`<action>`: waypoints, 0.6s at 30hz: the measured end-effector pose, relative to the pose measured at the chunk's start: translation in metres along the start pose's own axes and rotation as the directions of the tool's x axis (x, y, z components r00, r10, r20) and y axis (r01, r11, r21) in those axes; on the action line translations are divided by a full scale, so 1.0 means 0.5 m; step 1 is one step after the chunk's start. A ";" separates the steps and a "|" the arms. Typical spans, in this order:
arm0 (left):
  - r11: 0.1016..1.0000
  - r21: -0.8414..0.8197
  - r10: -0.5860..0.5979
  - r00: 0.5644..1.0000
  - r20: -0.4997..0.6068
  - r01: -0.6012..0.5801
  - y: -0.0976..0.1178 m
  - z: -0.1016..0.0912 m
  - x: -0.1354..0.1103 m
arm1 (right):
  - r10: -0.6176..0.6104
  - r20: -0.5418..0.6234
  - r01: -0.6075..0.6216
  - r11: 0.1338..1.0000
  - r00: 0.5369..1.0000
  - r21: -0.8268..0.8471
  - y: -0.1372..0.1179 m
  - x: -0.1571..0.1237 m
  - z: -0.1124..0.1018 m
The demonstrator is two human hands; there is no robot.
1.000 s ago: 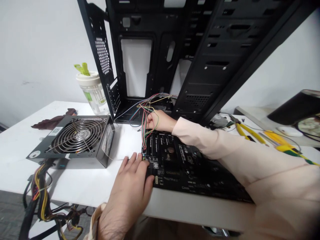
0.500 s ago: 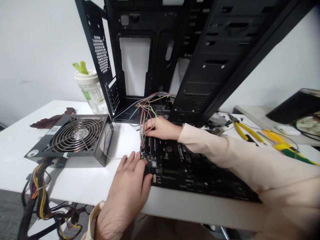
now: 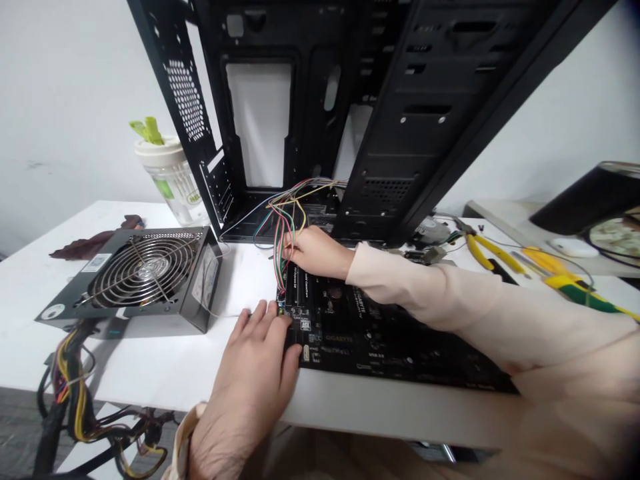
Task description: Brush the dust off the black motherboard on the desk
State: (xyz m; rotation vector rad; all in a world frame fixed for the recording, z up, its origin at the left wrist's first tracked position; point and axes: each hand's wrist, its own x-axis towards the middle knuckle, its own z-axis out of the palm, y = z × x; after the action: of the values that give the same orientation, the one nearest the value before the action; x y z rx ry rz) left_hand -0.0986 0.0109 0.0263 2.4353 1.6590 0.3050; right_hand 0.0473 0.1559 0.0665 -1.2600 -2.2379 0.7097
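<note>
A black motherboard [image 3: 380, 340] lies flat on the white table [image 3: 165, 367], in front of an upright black computer case [image 3: 320, 113]. A bundle of thin coloured wires [image 3: 283, 223] runs from the case down to the board's left corner. My right hand [image 3: 313, 252] is closed round these wires just above the board. My left hand [image 3: 257, 363] rests on the board's near left corner, fingers stretched out flat with the tips at the small connectors there.
A power supply [image 3: 140, 277] with a round fan grille sits to the left, its cables [image 3: 75, 400] hanging off the table edge. Behind it stand a clear lidded jar [image 3: 170, 177] and a dark cloth [image 3: 87, 245]. Yellow-handled pliers [image 3: 487, 252] and screwdrivers [image 3: 575, 287] lie at the right.
My view has shifted a little, so everything sits further left and the case looms larger. My right hand has moved slightly down the wires toward the board. The left hand stays put.
</note>
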 end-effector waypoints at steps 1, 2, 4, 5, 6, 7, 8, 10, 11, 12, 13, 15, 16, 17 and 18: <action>1.000 0.001 0.000 1.000 0.001 0.000 0.000 -0.001 0.000 | 0.030 -0.001 -0.030 0.999 1.000 0.030 0.001 0.003 0.003; 1.000 0.001 0.000 1.000 0.002 0.000 0.000 -0.002 -0.001 | 0.067 -0.003 -0.066 0.996 0.998 0.064 0.003 0.008 0.006; 1.000 0.002 -0.001 1.000 0.002 0.001 0.000 -0.003 -0.001 | 0.158 0.003 -0.157 0.976 0.987 0.149 0.008 0.017 0.013; 1.000 0.001 -0.001 1.000 0.002 0.001 0.000 -0.003 -0.001 | 0.207 0.017 -0.207 0.958 0.978 0.200 0.011 0.020 0.014; 1.000 0.000 -0.001 1.000 0.003 0.001 0.000 -0.003 -0.001 | 0.254 0.044 -0.256 0.933 0.966 0.252 0.012 0.023 0.013; 1.000 0.000 0.000 1.000 0.004 0.000 0.000 -0.003 -0.001 | 0.295 0.080 -0.305 0.902 0.952 0.304 0.013 0.023 0.010; 1.000 -0.002 0.000 1.000 0.007 0.000 0.000 -0.002 -0.002 | 0.331 0.120 -0.352 0.867 0.936 0.352 0.013 0.020 0.004; 1.000 -0.007 0.001 1.000 0.010 0.000 -0.001 -0.001 -0.002 | 0.385 0.199 -0.433 0.791 0.901 0.433 0.011 0.009 -0.015; 1.000 -0.011 0.001 1.000 0.012 0.000 -0.002 0.000 -0.002 | 0.404 0.232 -0.466 0.753 0.885 0.466 0.009 0.002 -0.027; 1.000 -0.016 0.002 1.000 0.015 -0.002 -0.002 0.000 -0.002 | 0.418 0.256 -0.490 0.717 0.871 0.496 0.008 -0.006 -0.038; 1.000 -0.021 0.004 1.000 0.016 -0.003 -0.003 0.001 -0.002 | 0.429 0.269 -0.505 0.685 0.862 0.525 0.006 -0.014 -0.048; 1.000 -0.028 0.005 1.000 0.018 -0.005 -0.003 0.001 -0.003 | 0.447 0.265 -0.512 0.639 0.854 0.574 0.004 -0.026 -0.061; 1.000 -0.031 0.004 1.000 0.018 -0.004 -0.003 0.002 -0.002 | 0.455 0.251 -0.507 0.626 0.854 0.592 0.003 -0.030 -0.065; 1.000 -0.031 0.002 1.000 0.016 -0.001 -0.002 0.002 -0.002 | 0.461 0.236 -0.500 0.619 0.856 0.605 0.002 -0.032 -0.066; 1.000 -0.031 -0.001 1.000 0.014 0.001 -0.002 0.002 -0.002 | 0.463 0.224 -0.493 0.618 0.858 0.612 0.000 -0.033 -0.064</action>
State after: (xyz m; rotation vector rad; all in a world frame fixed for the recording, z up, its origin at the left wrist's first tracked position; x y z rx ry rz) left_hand -0.0995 0.0103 0.0251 2.4088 1.6373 0.3106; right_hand 0.0751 0.1483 0.0883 -1.4509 -1.4094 1.5740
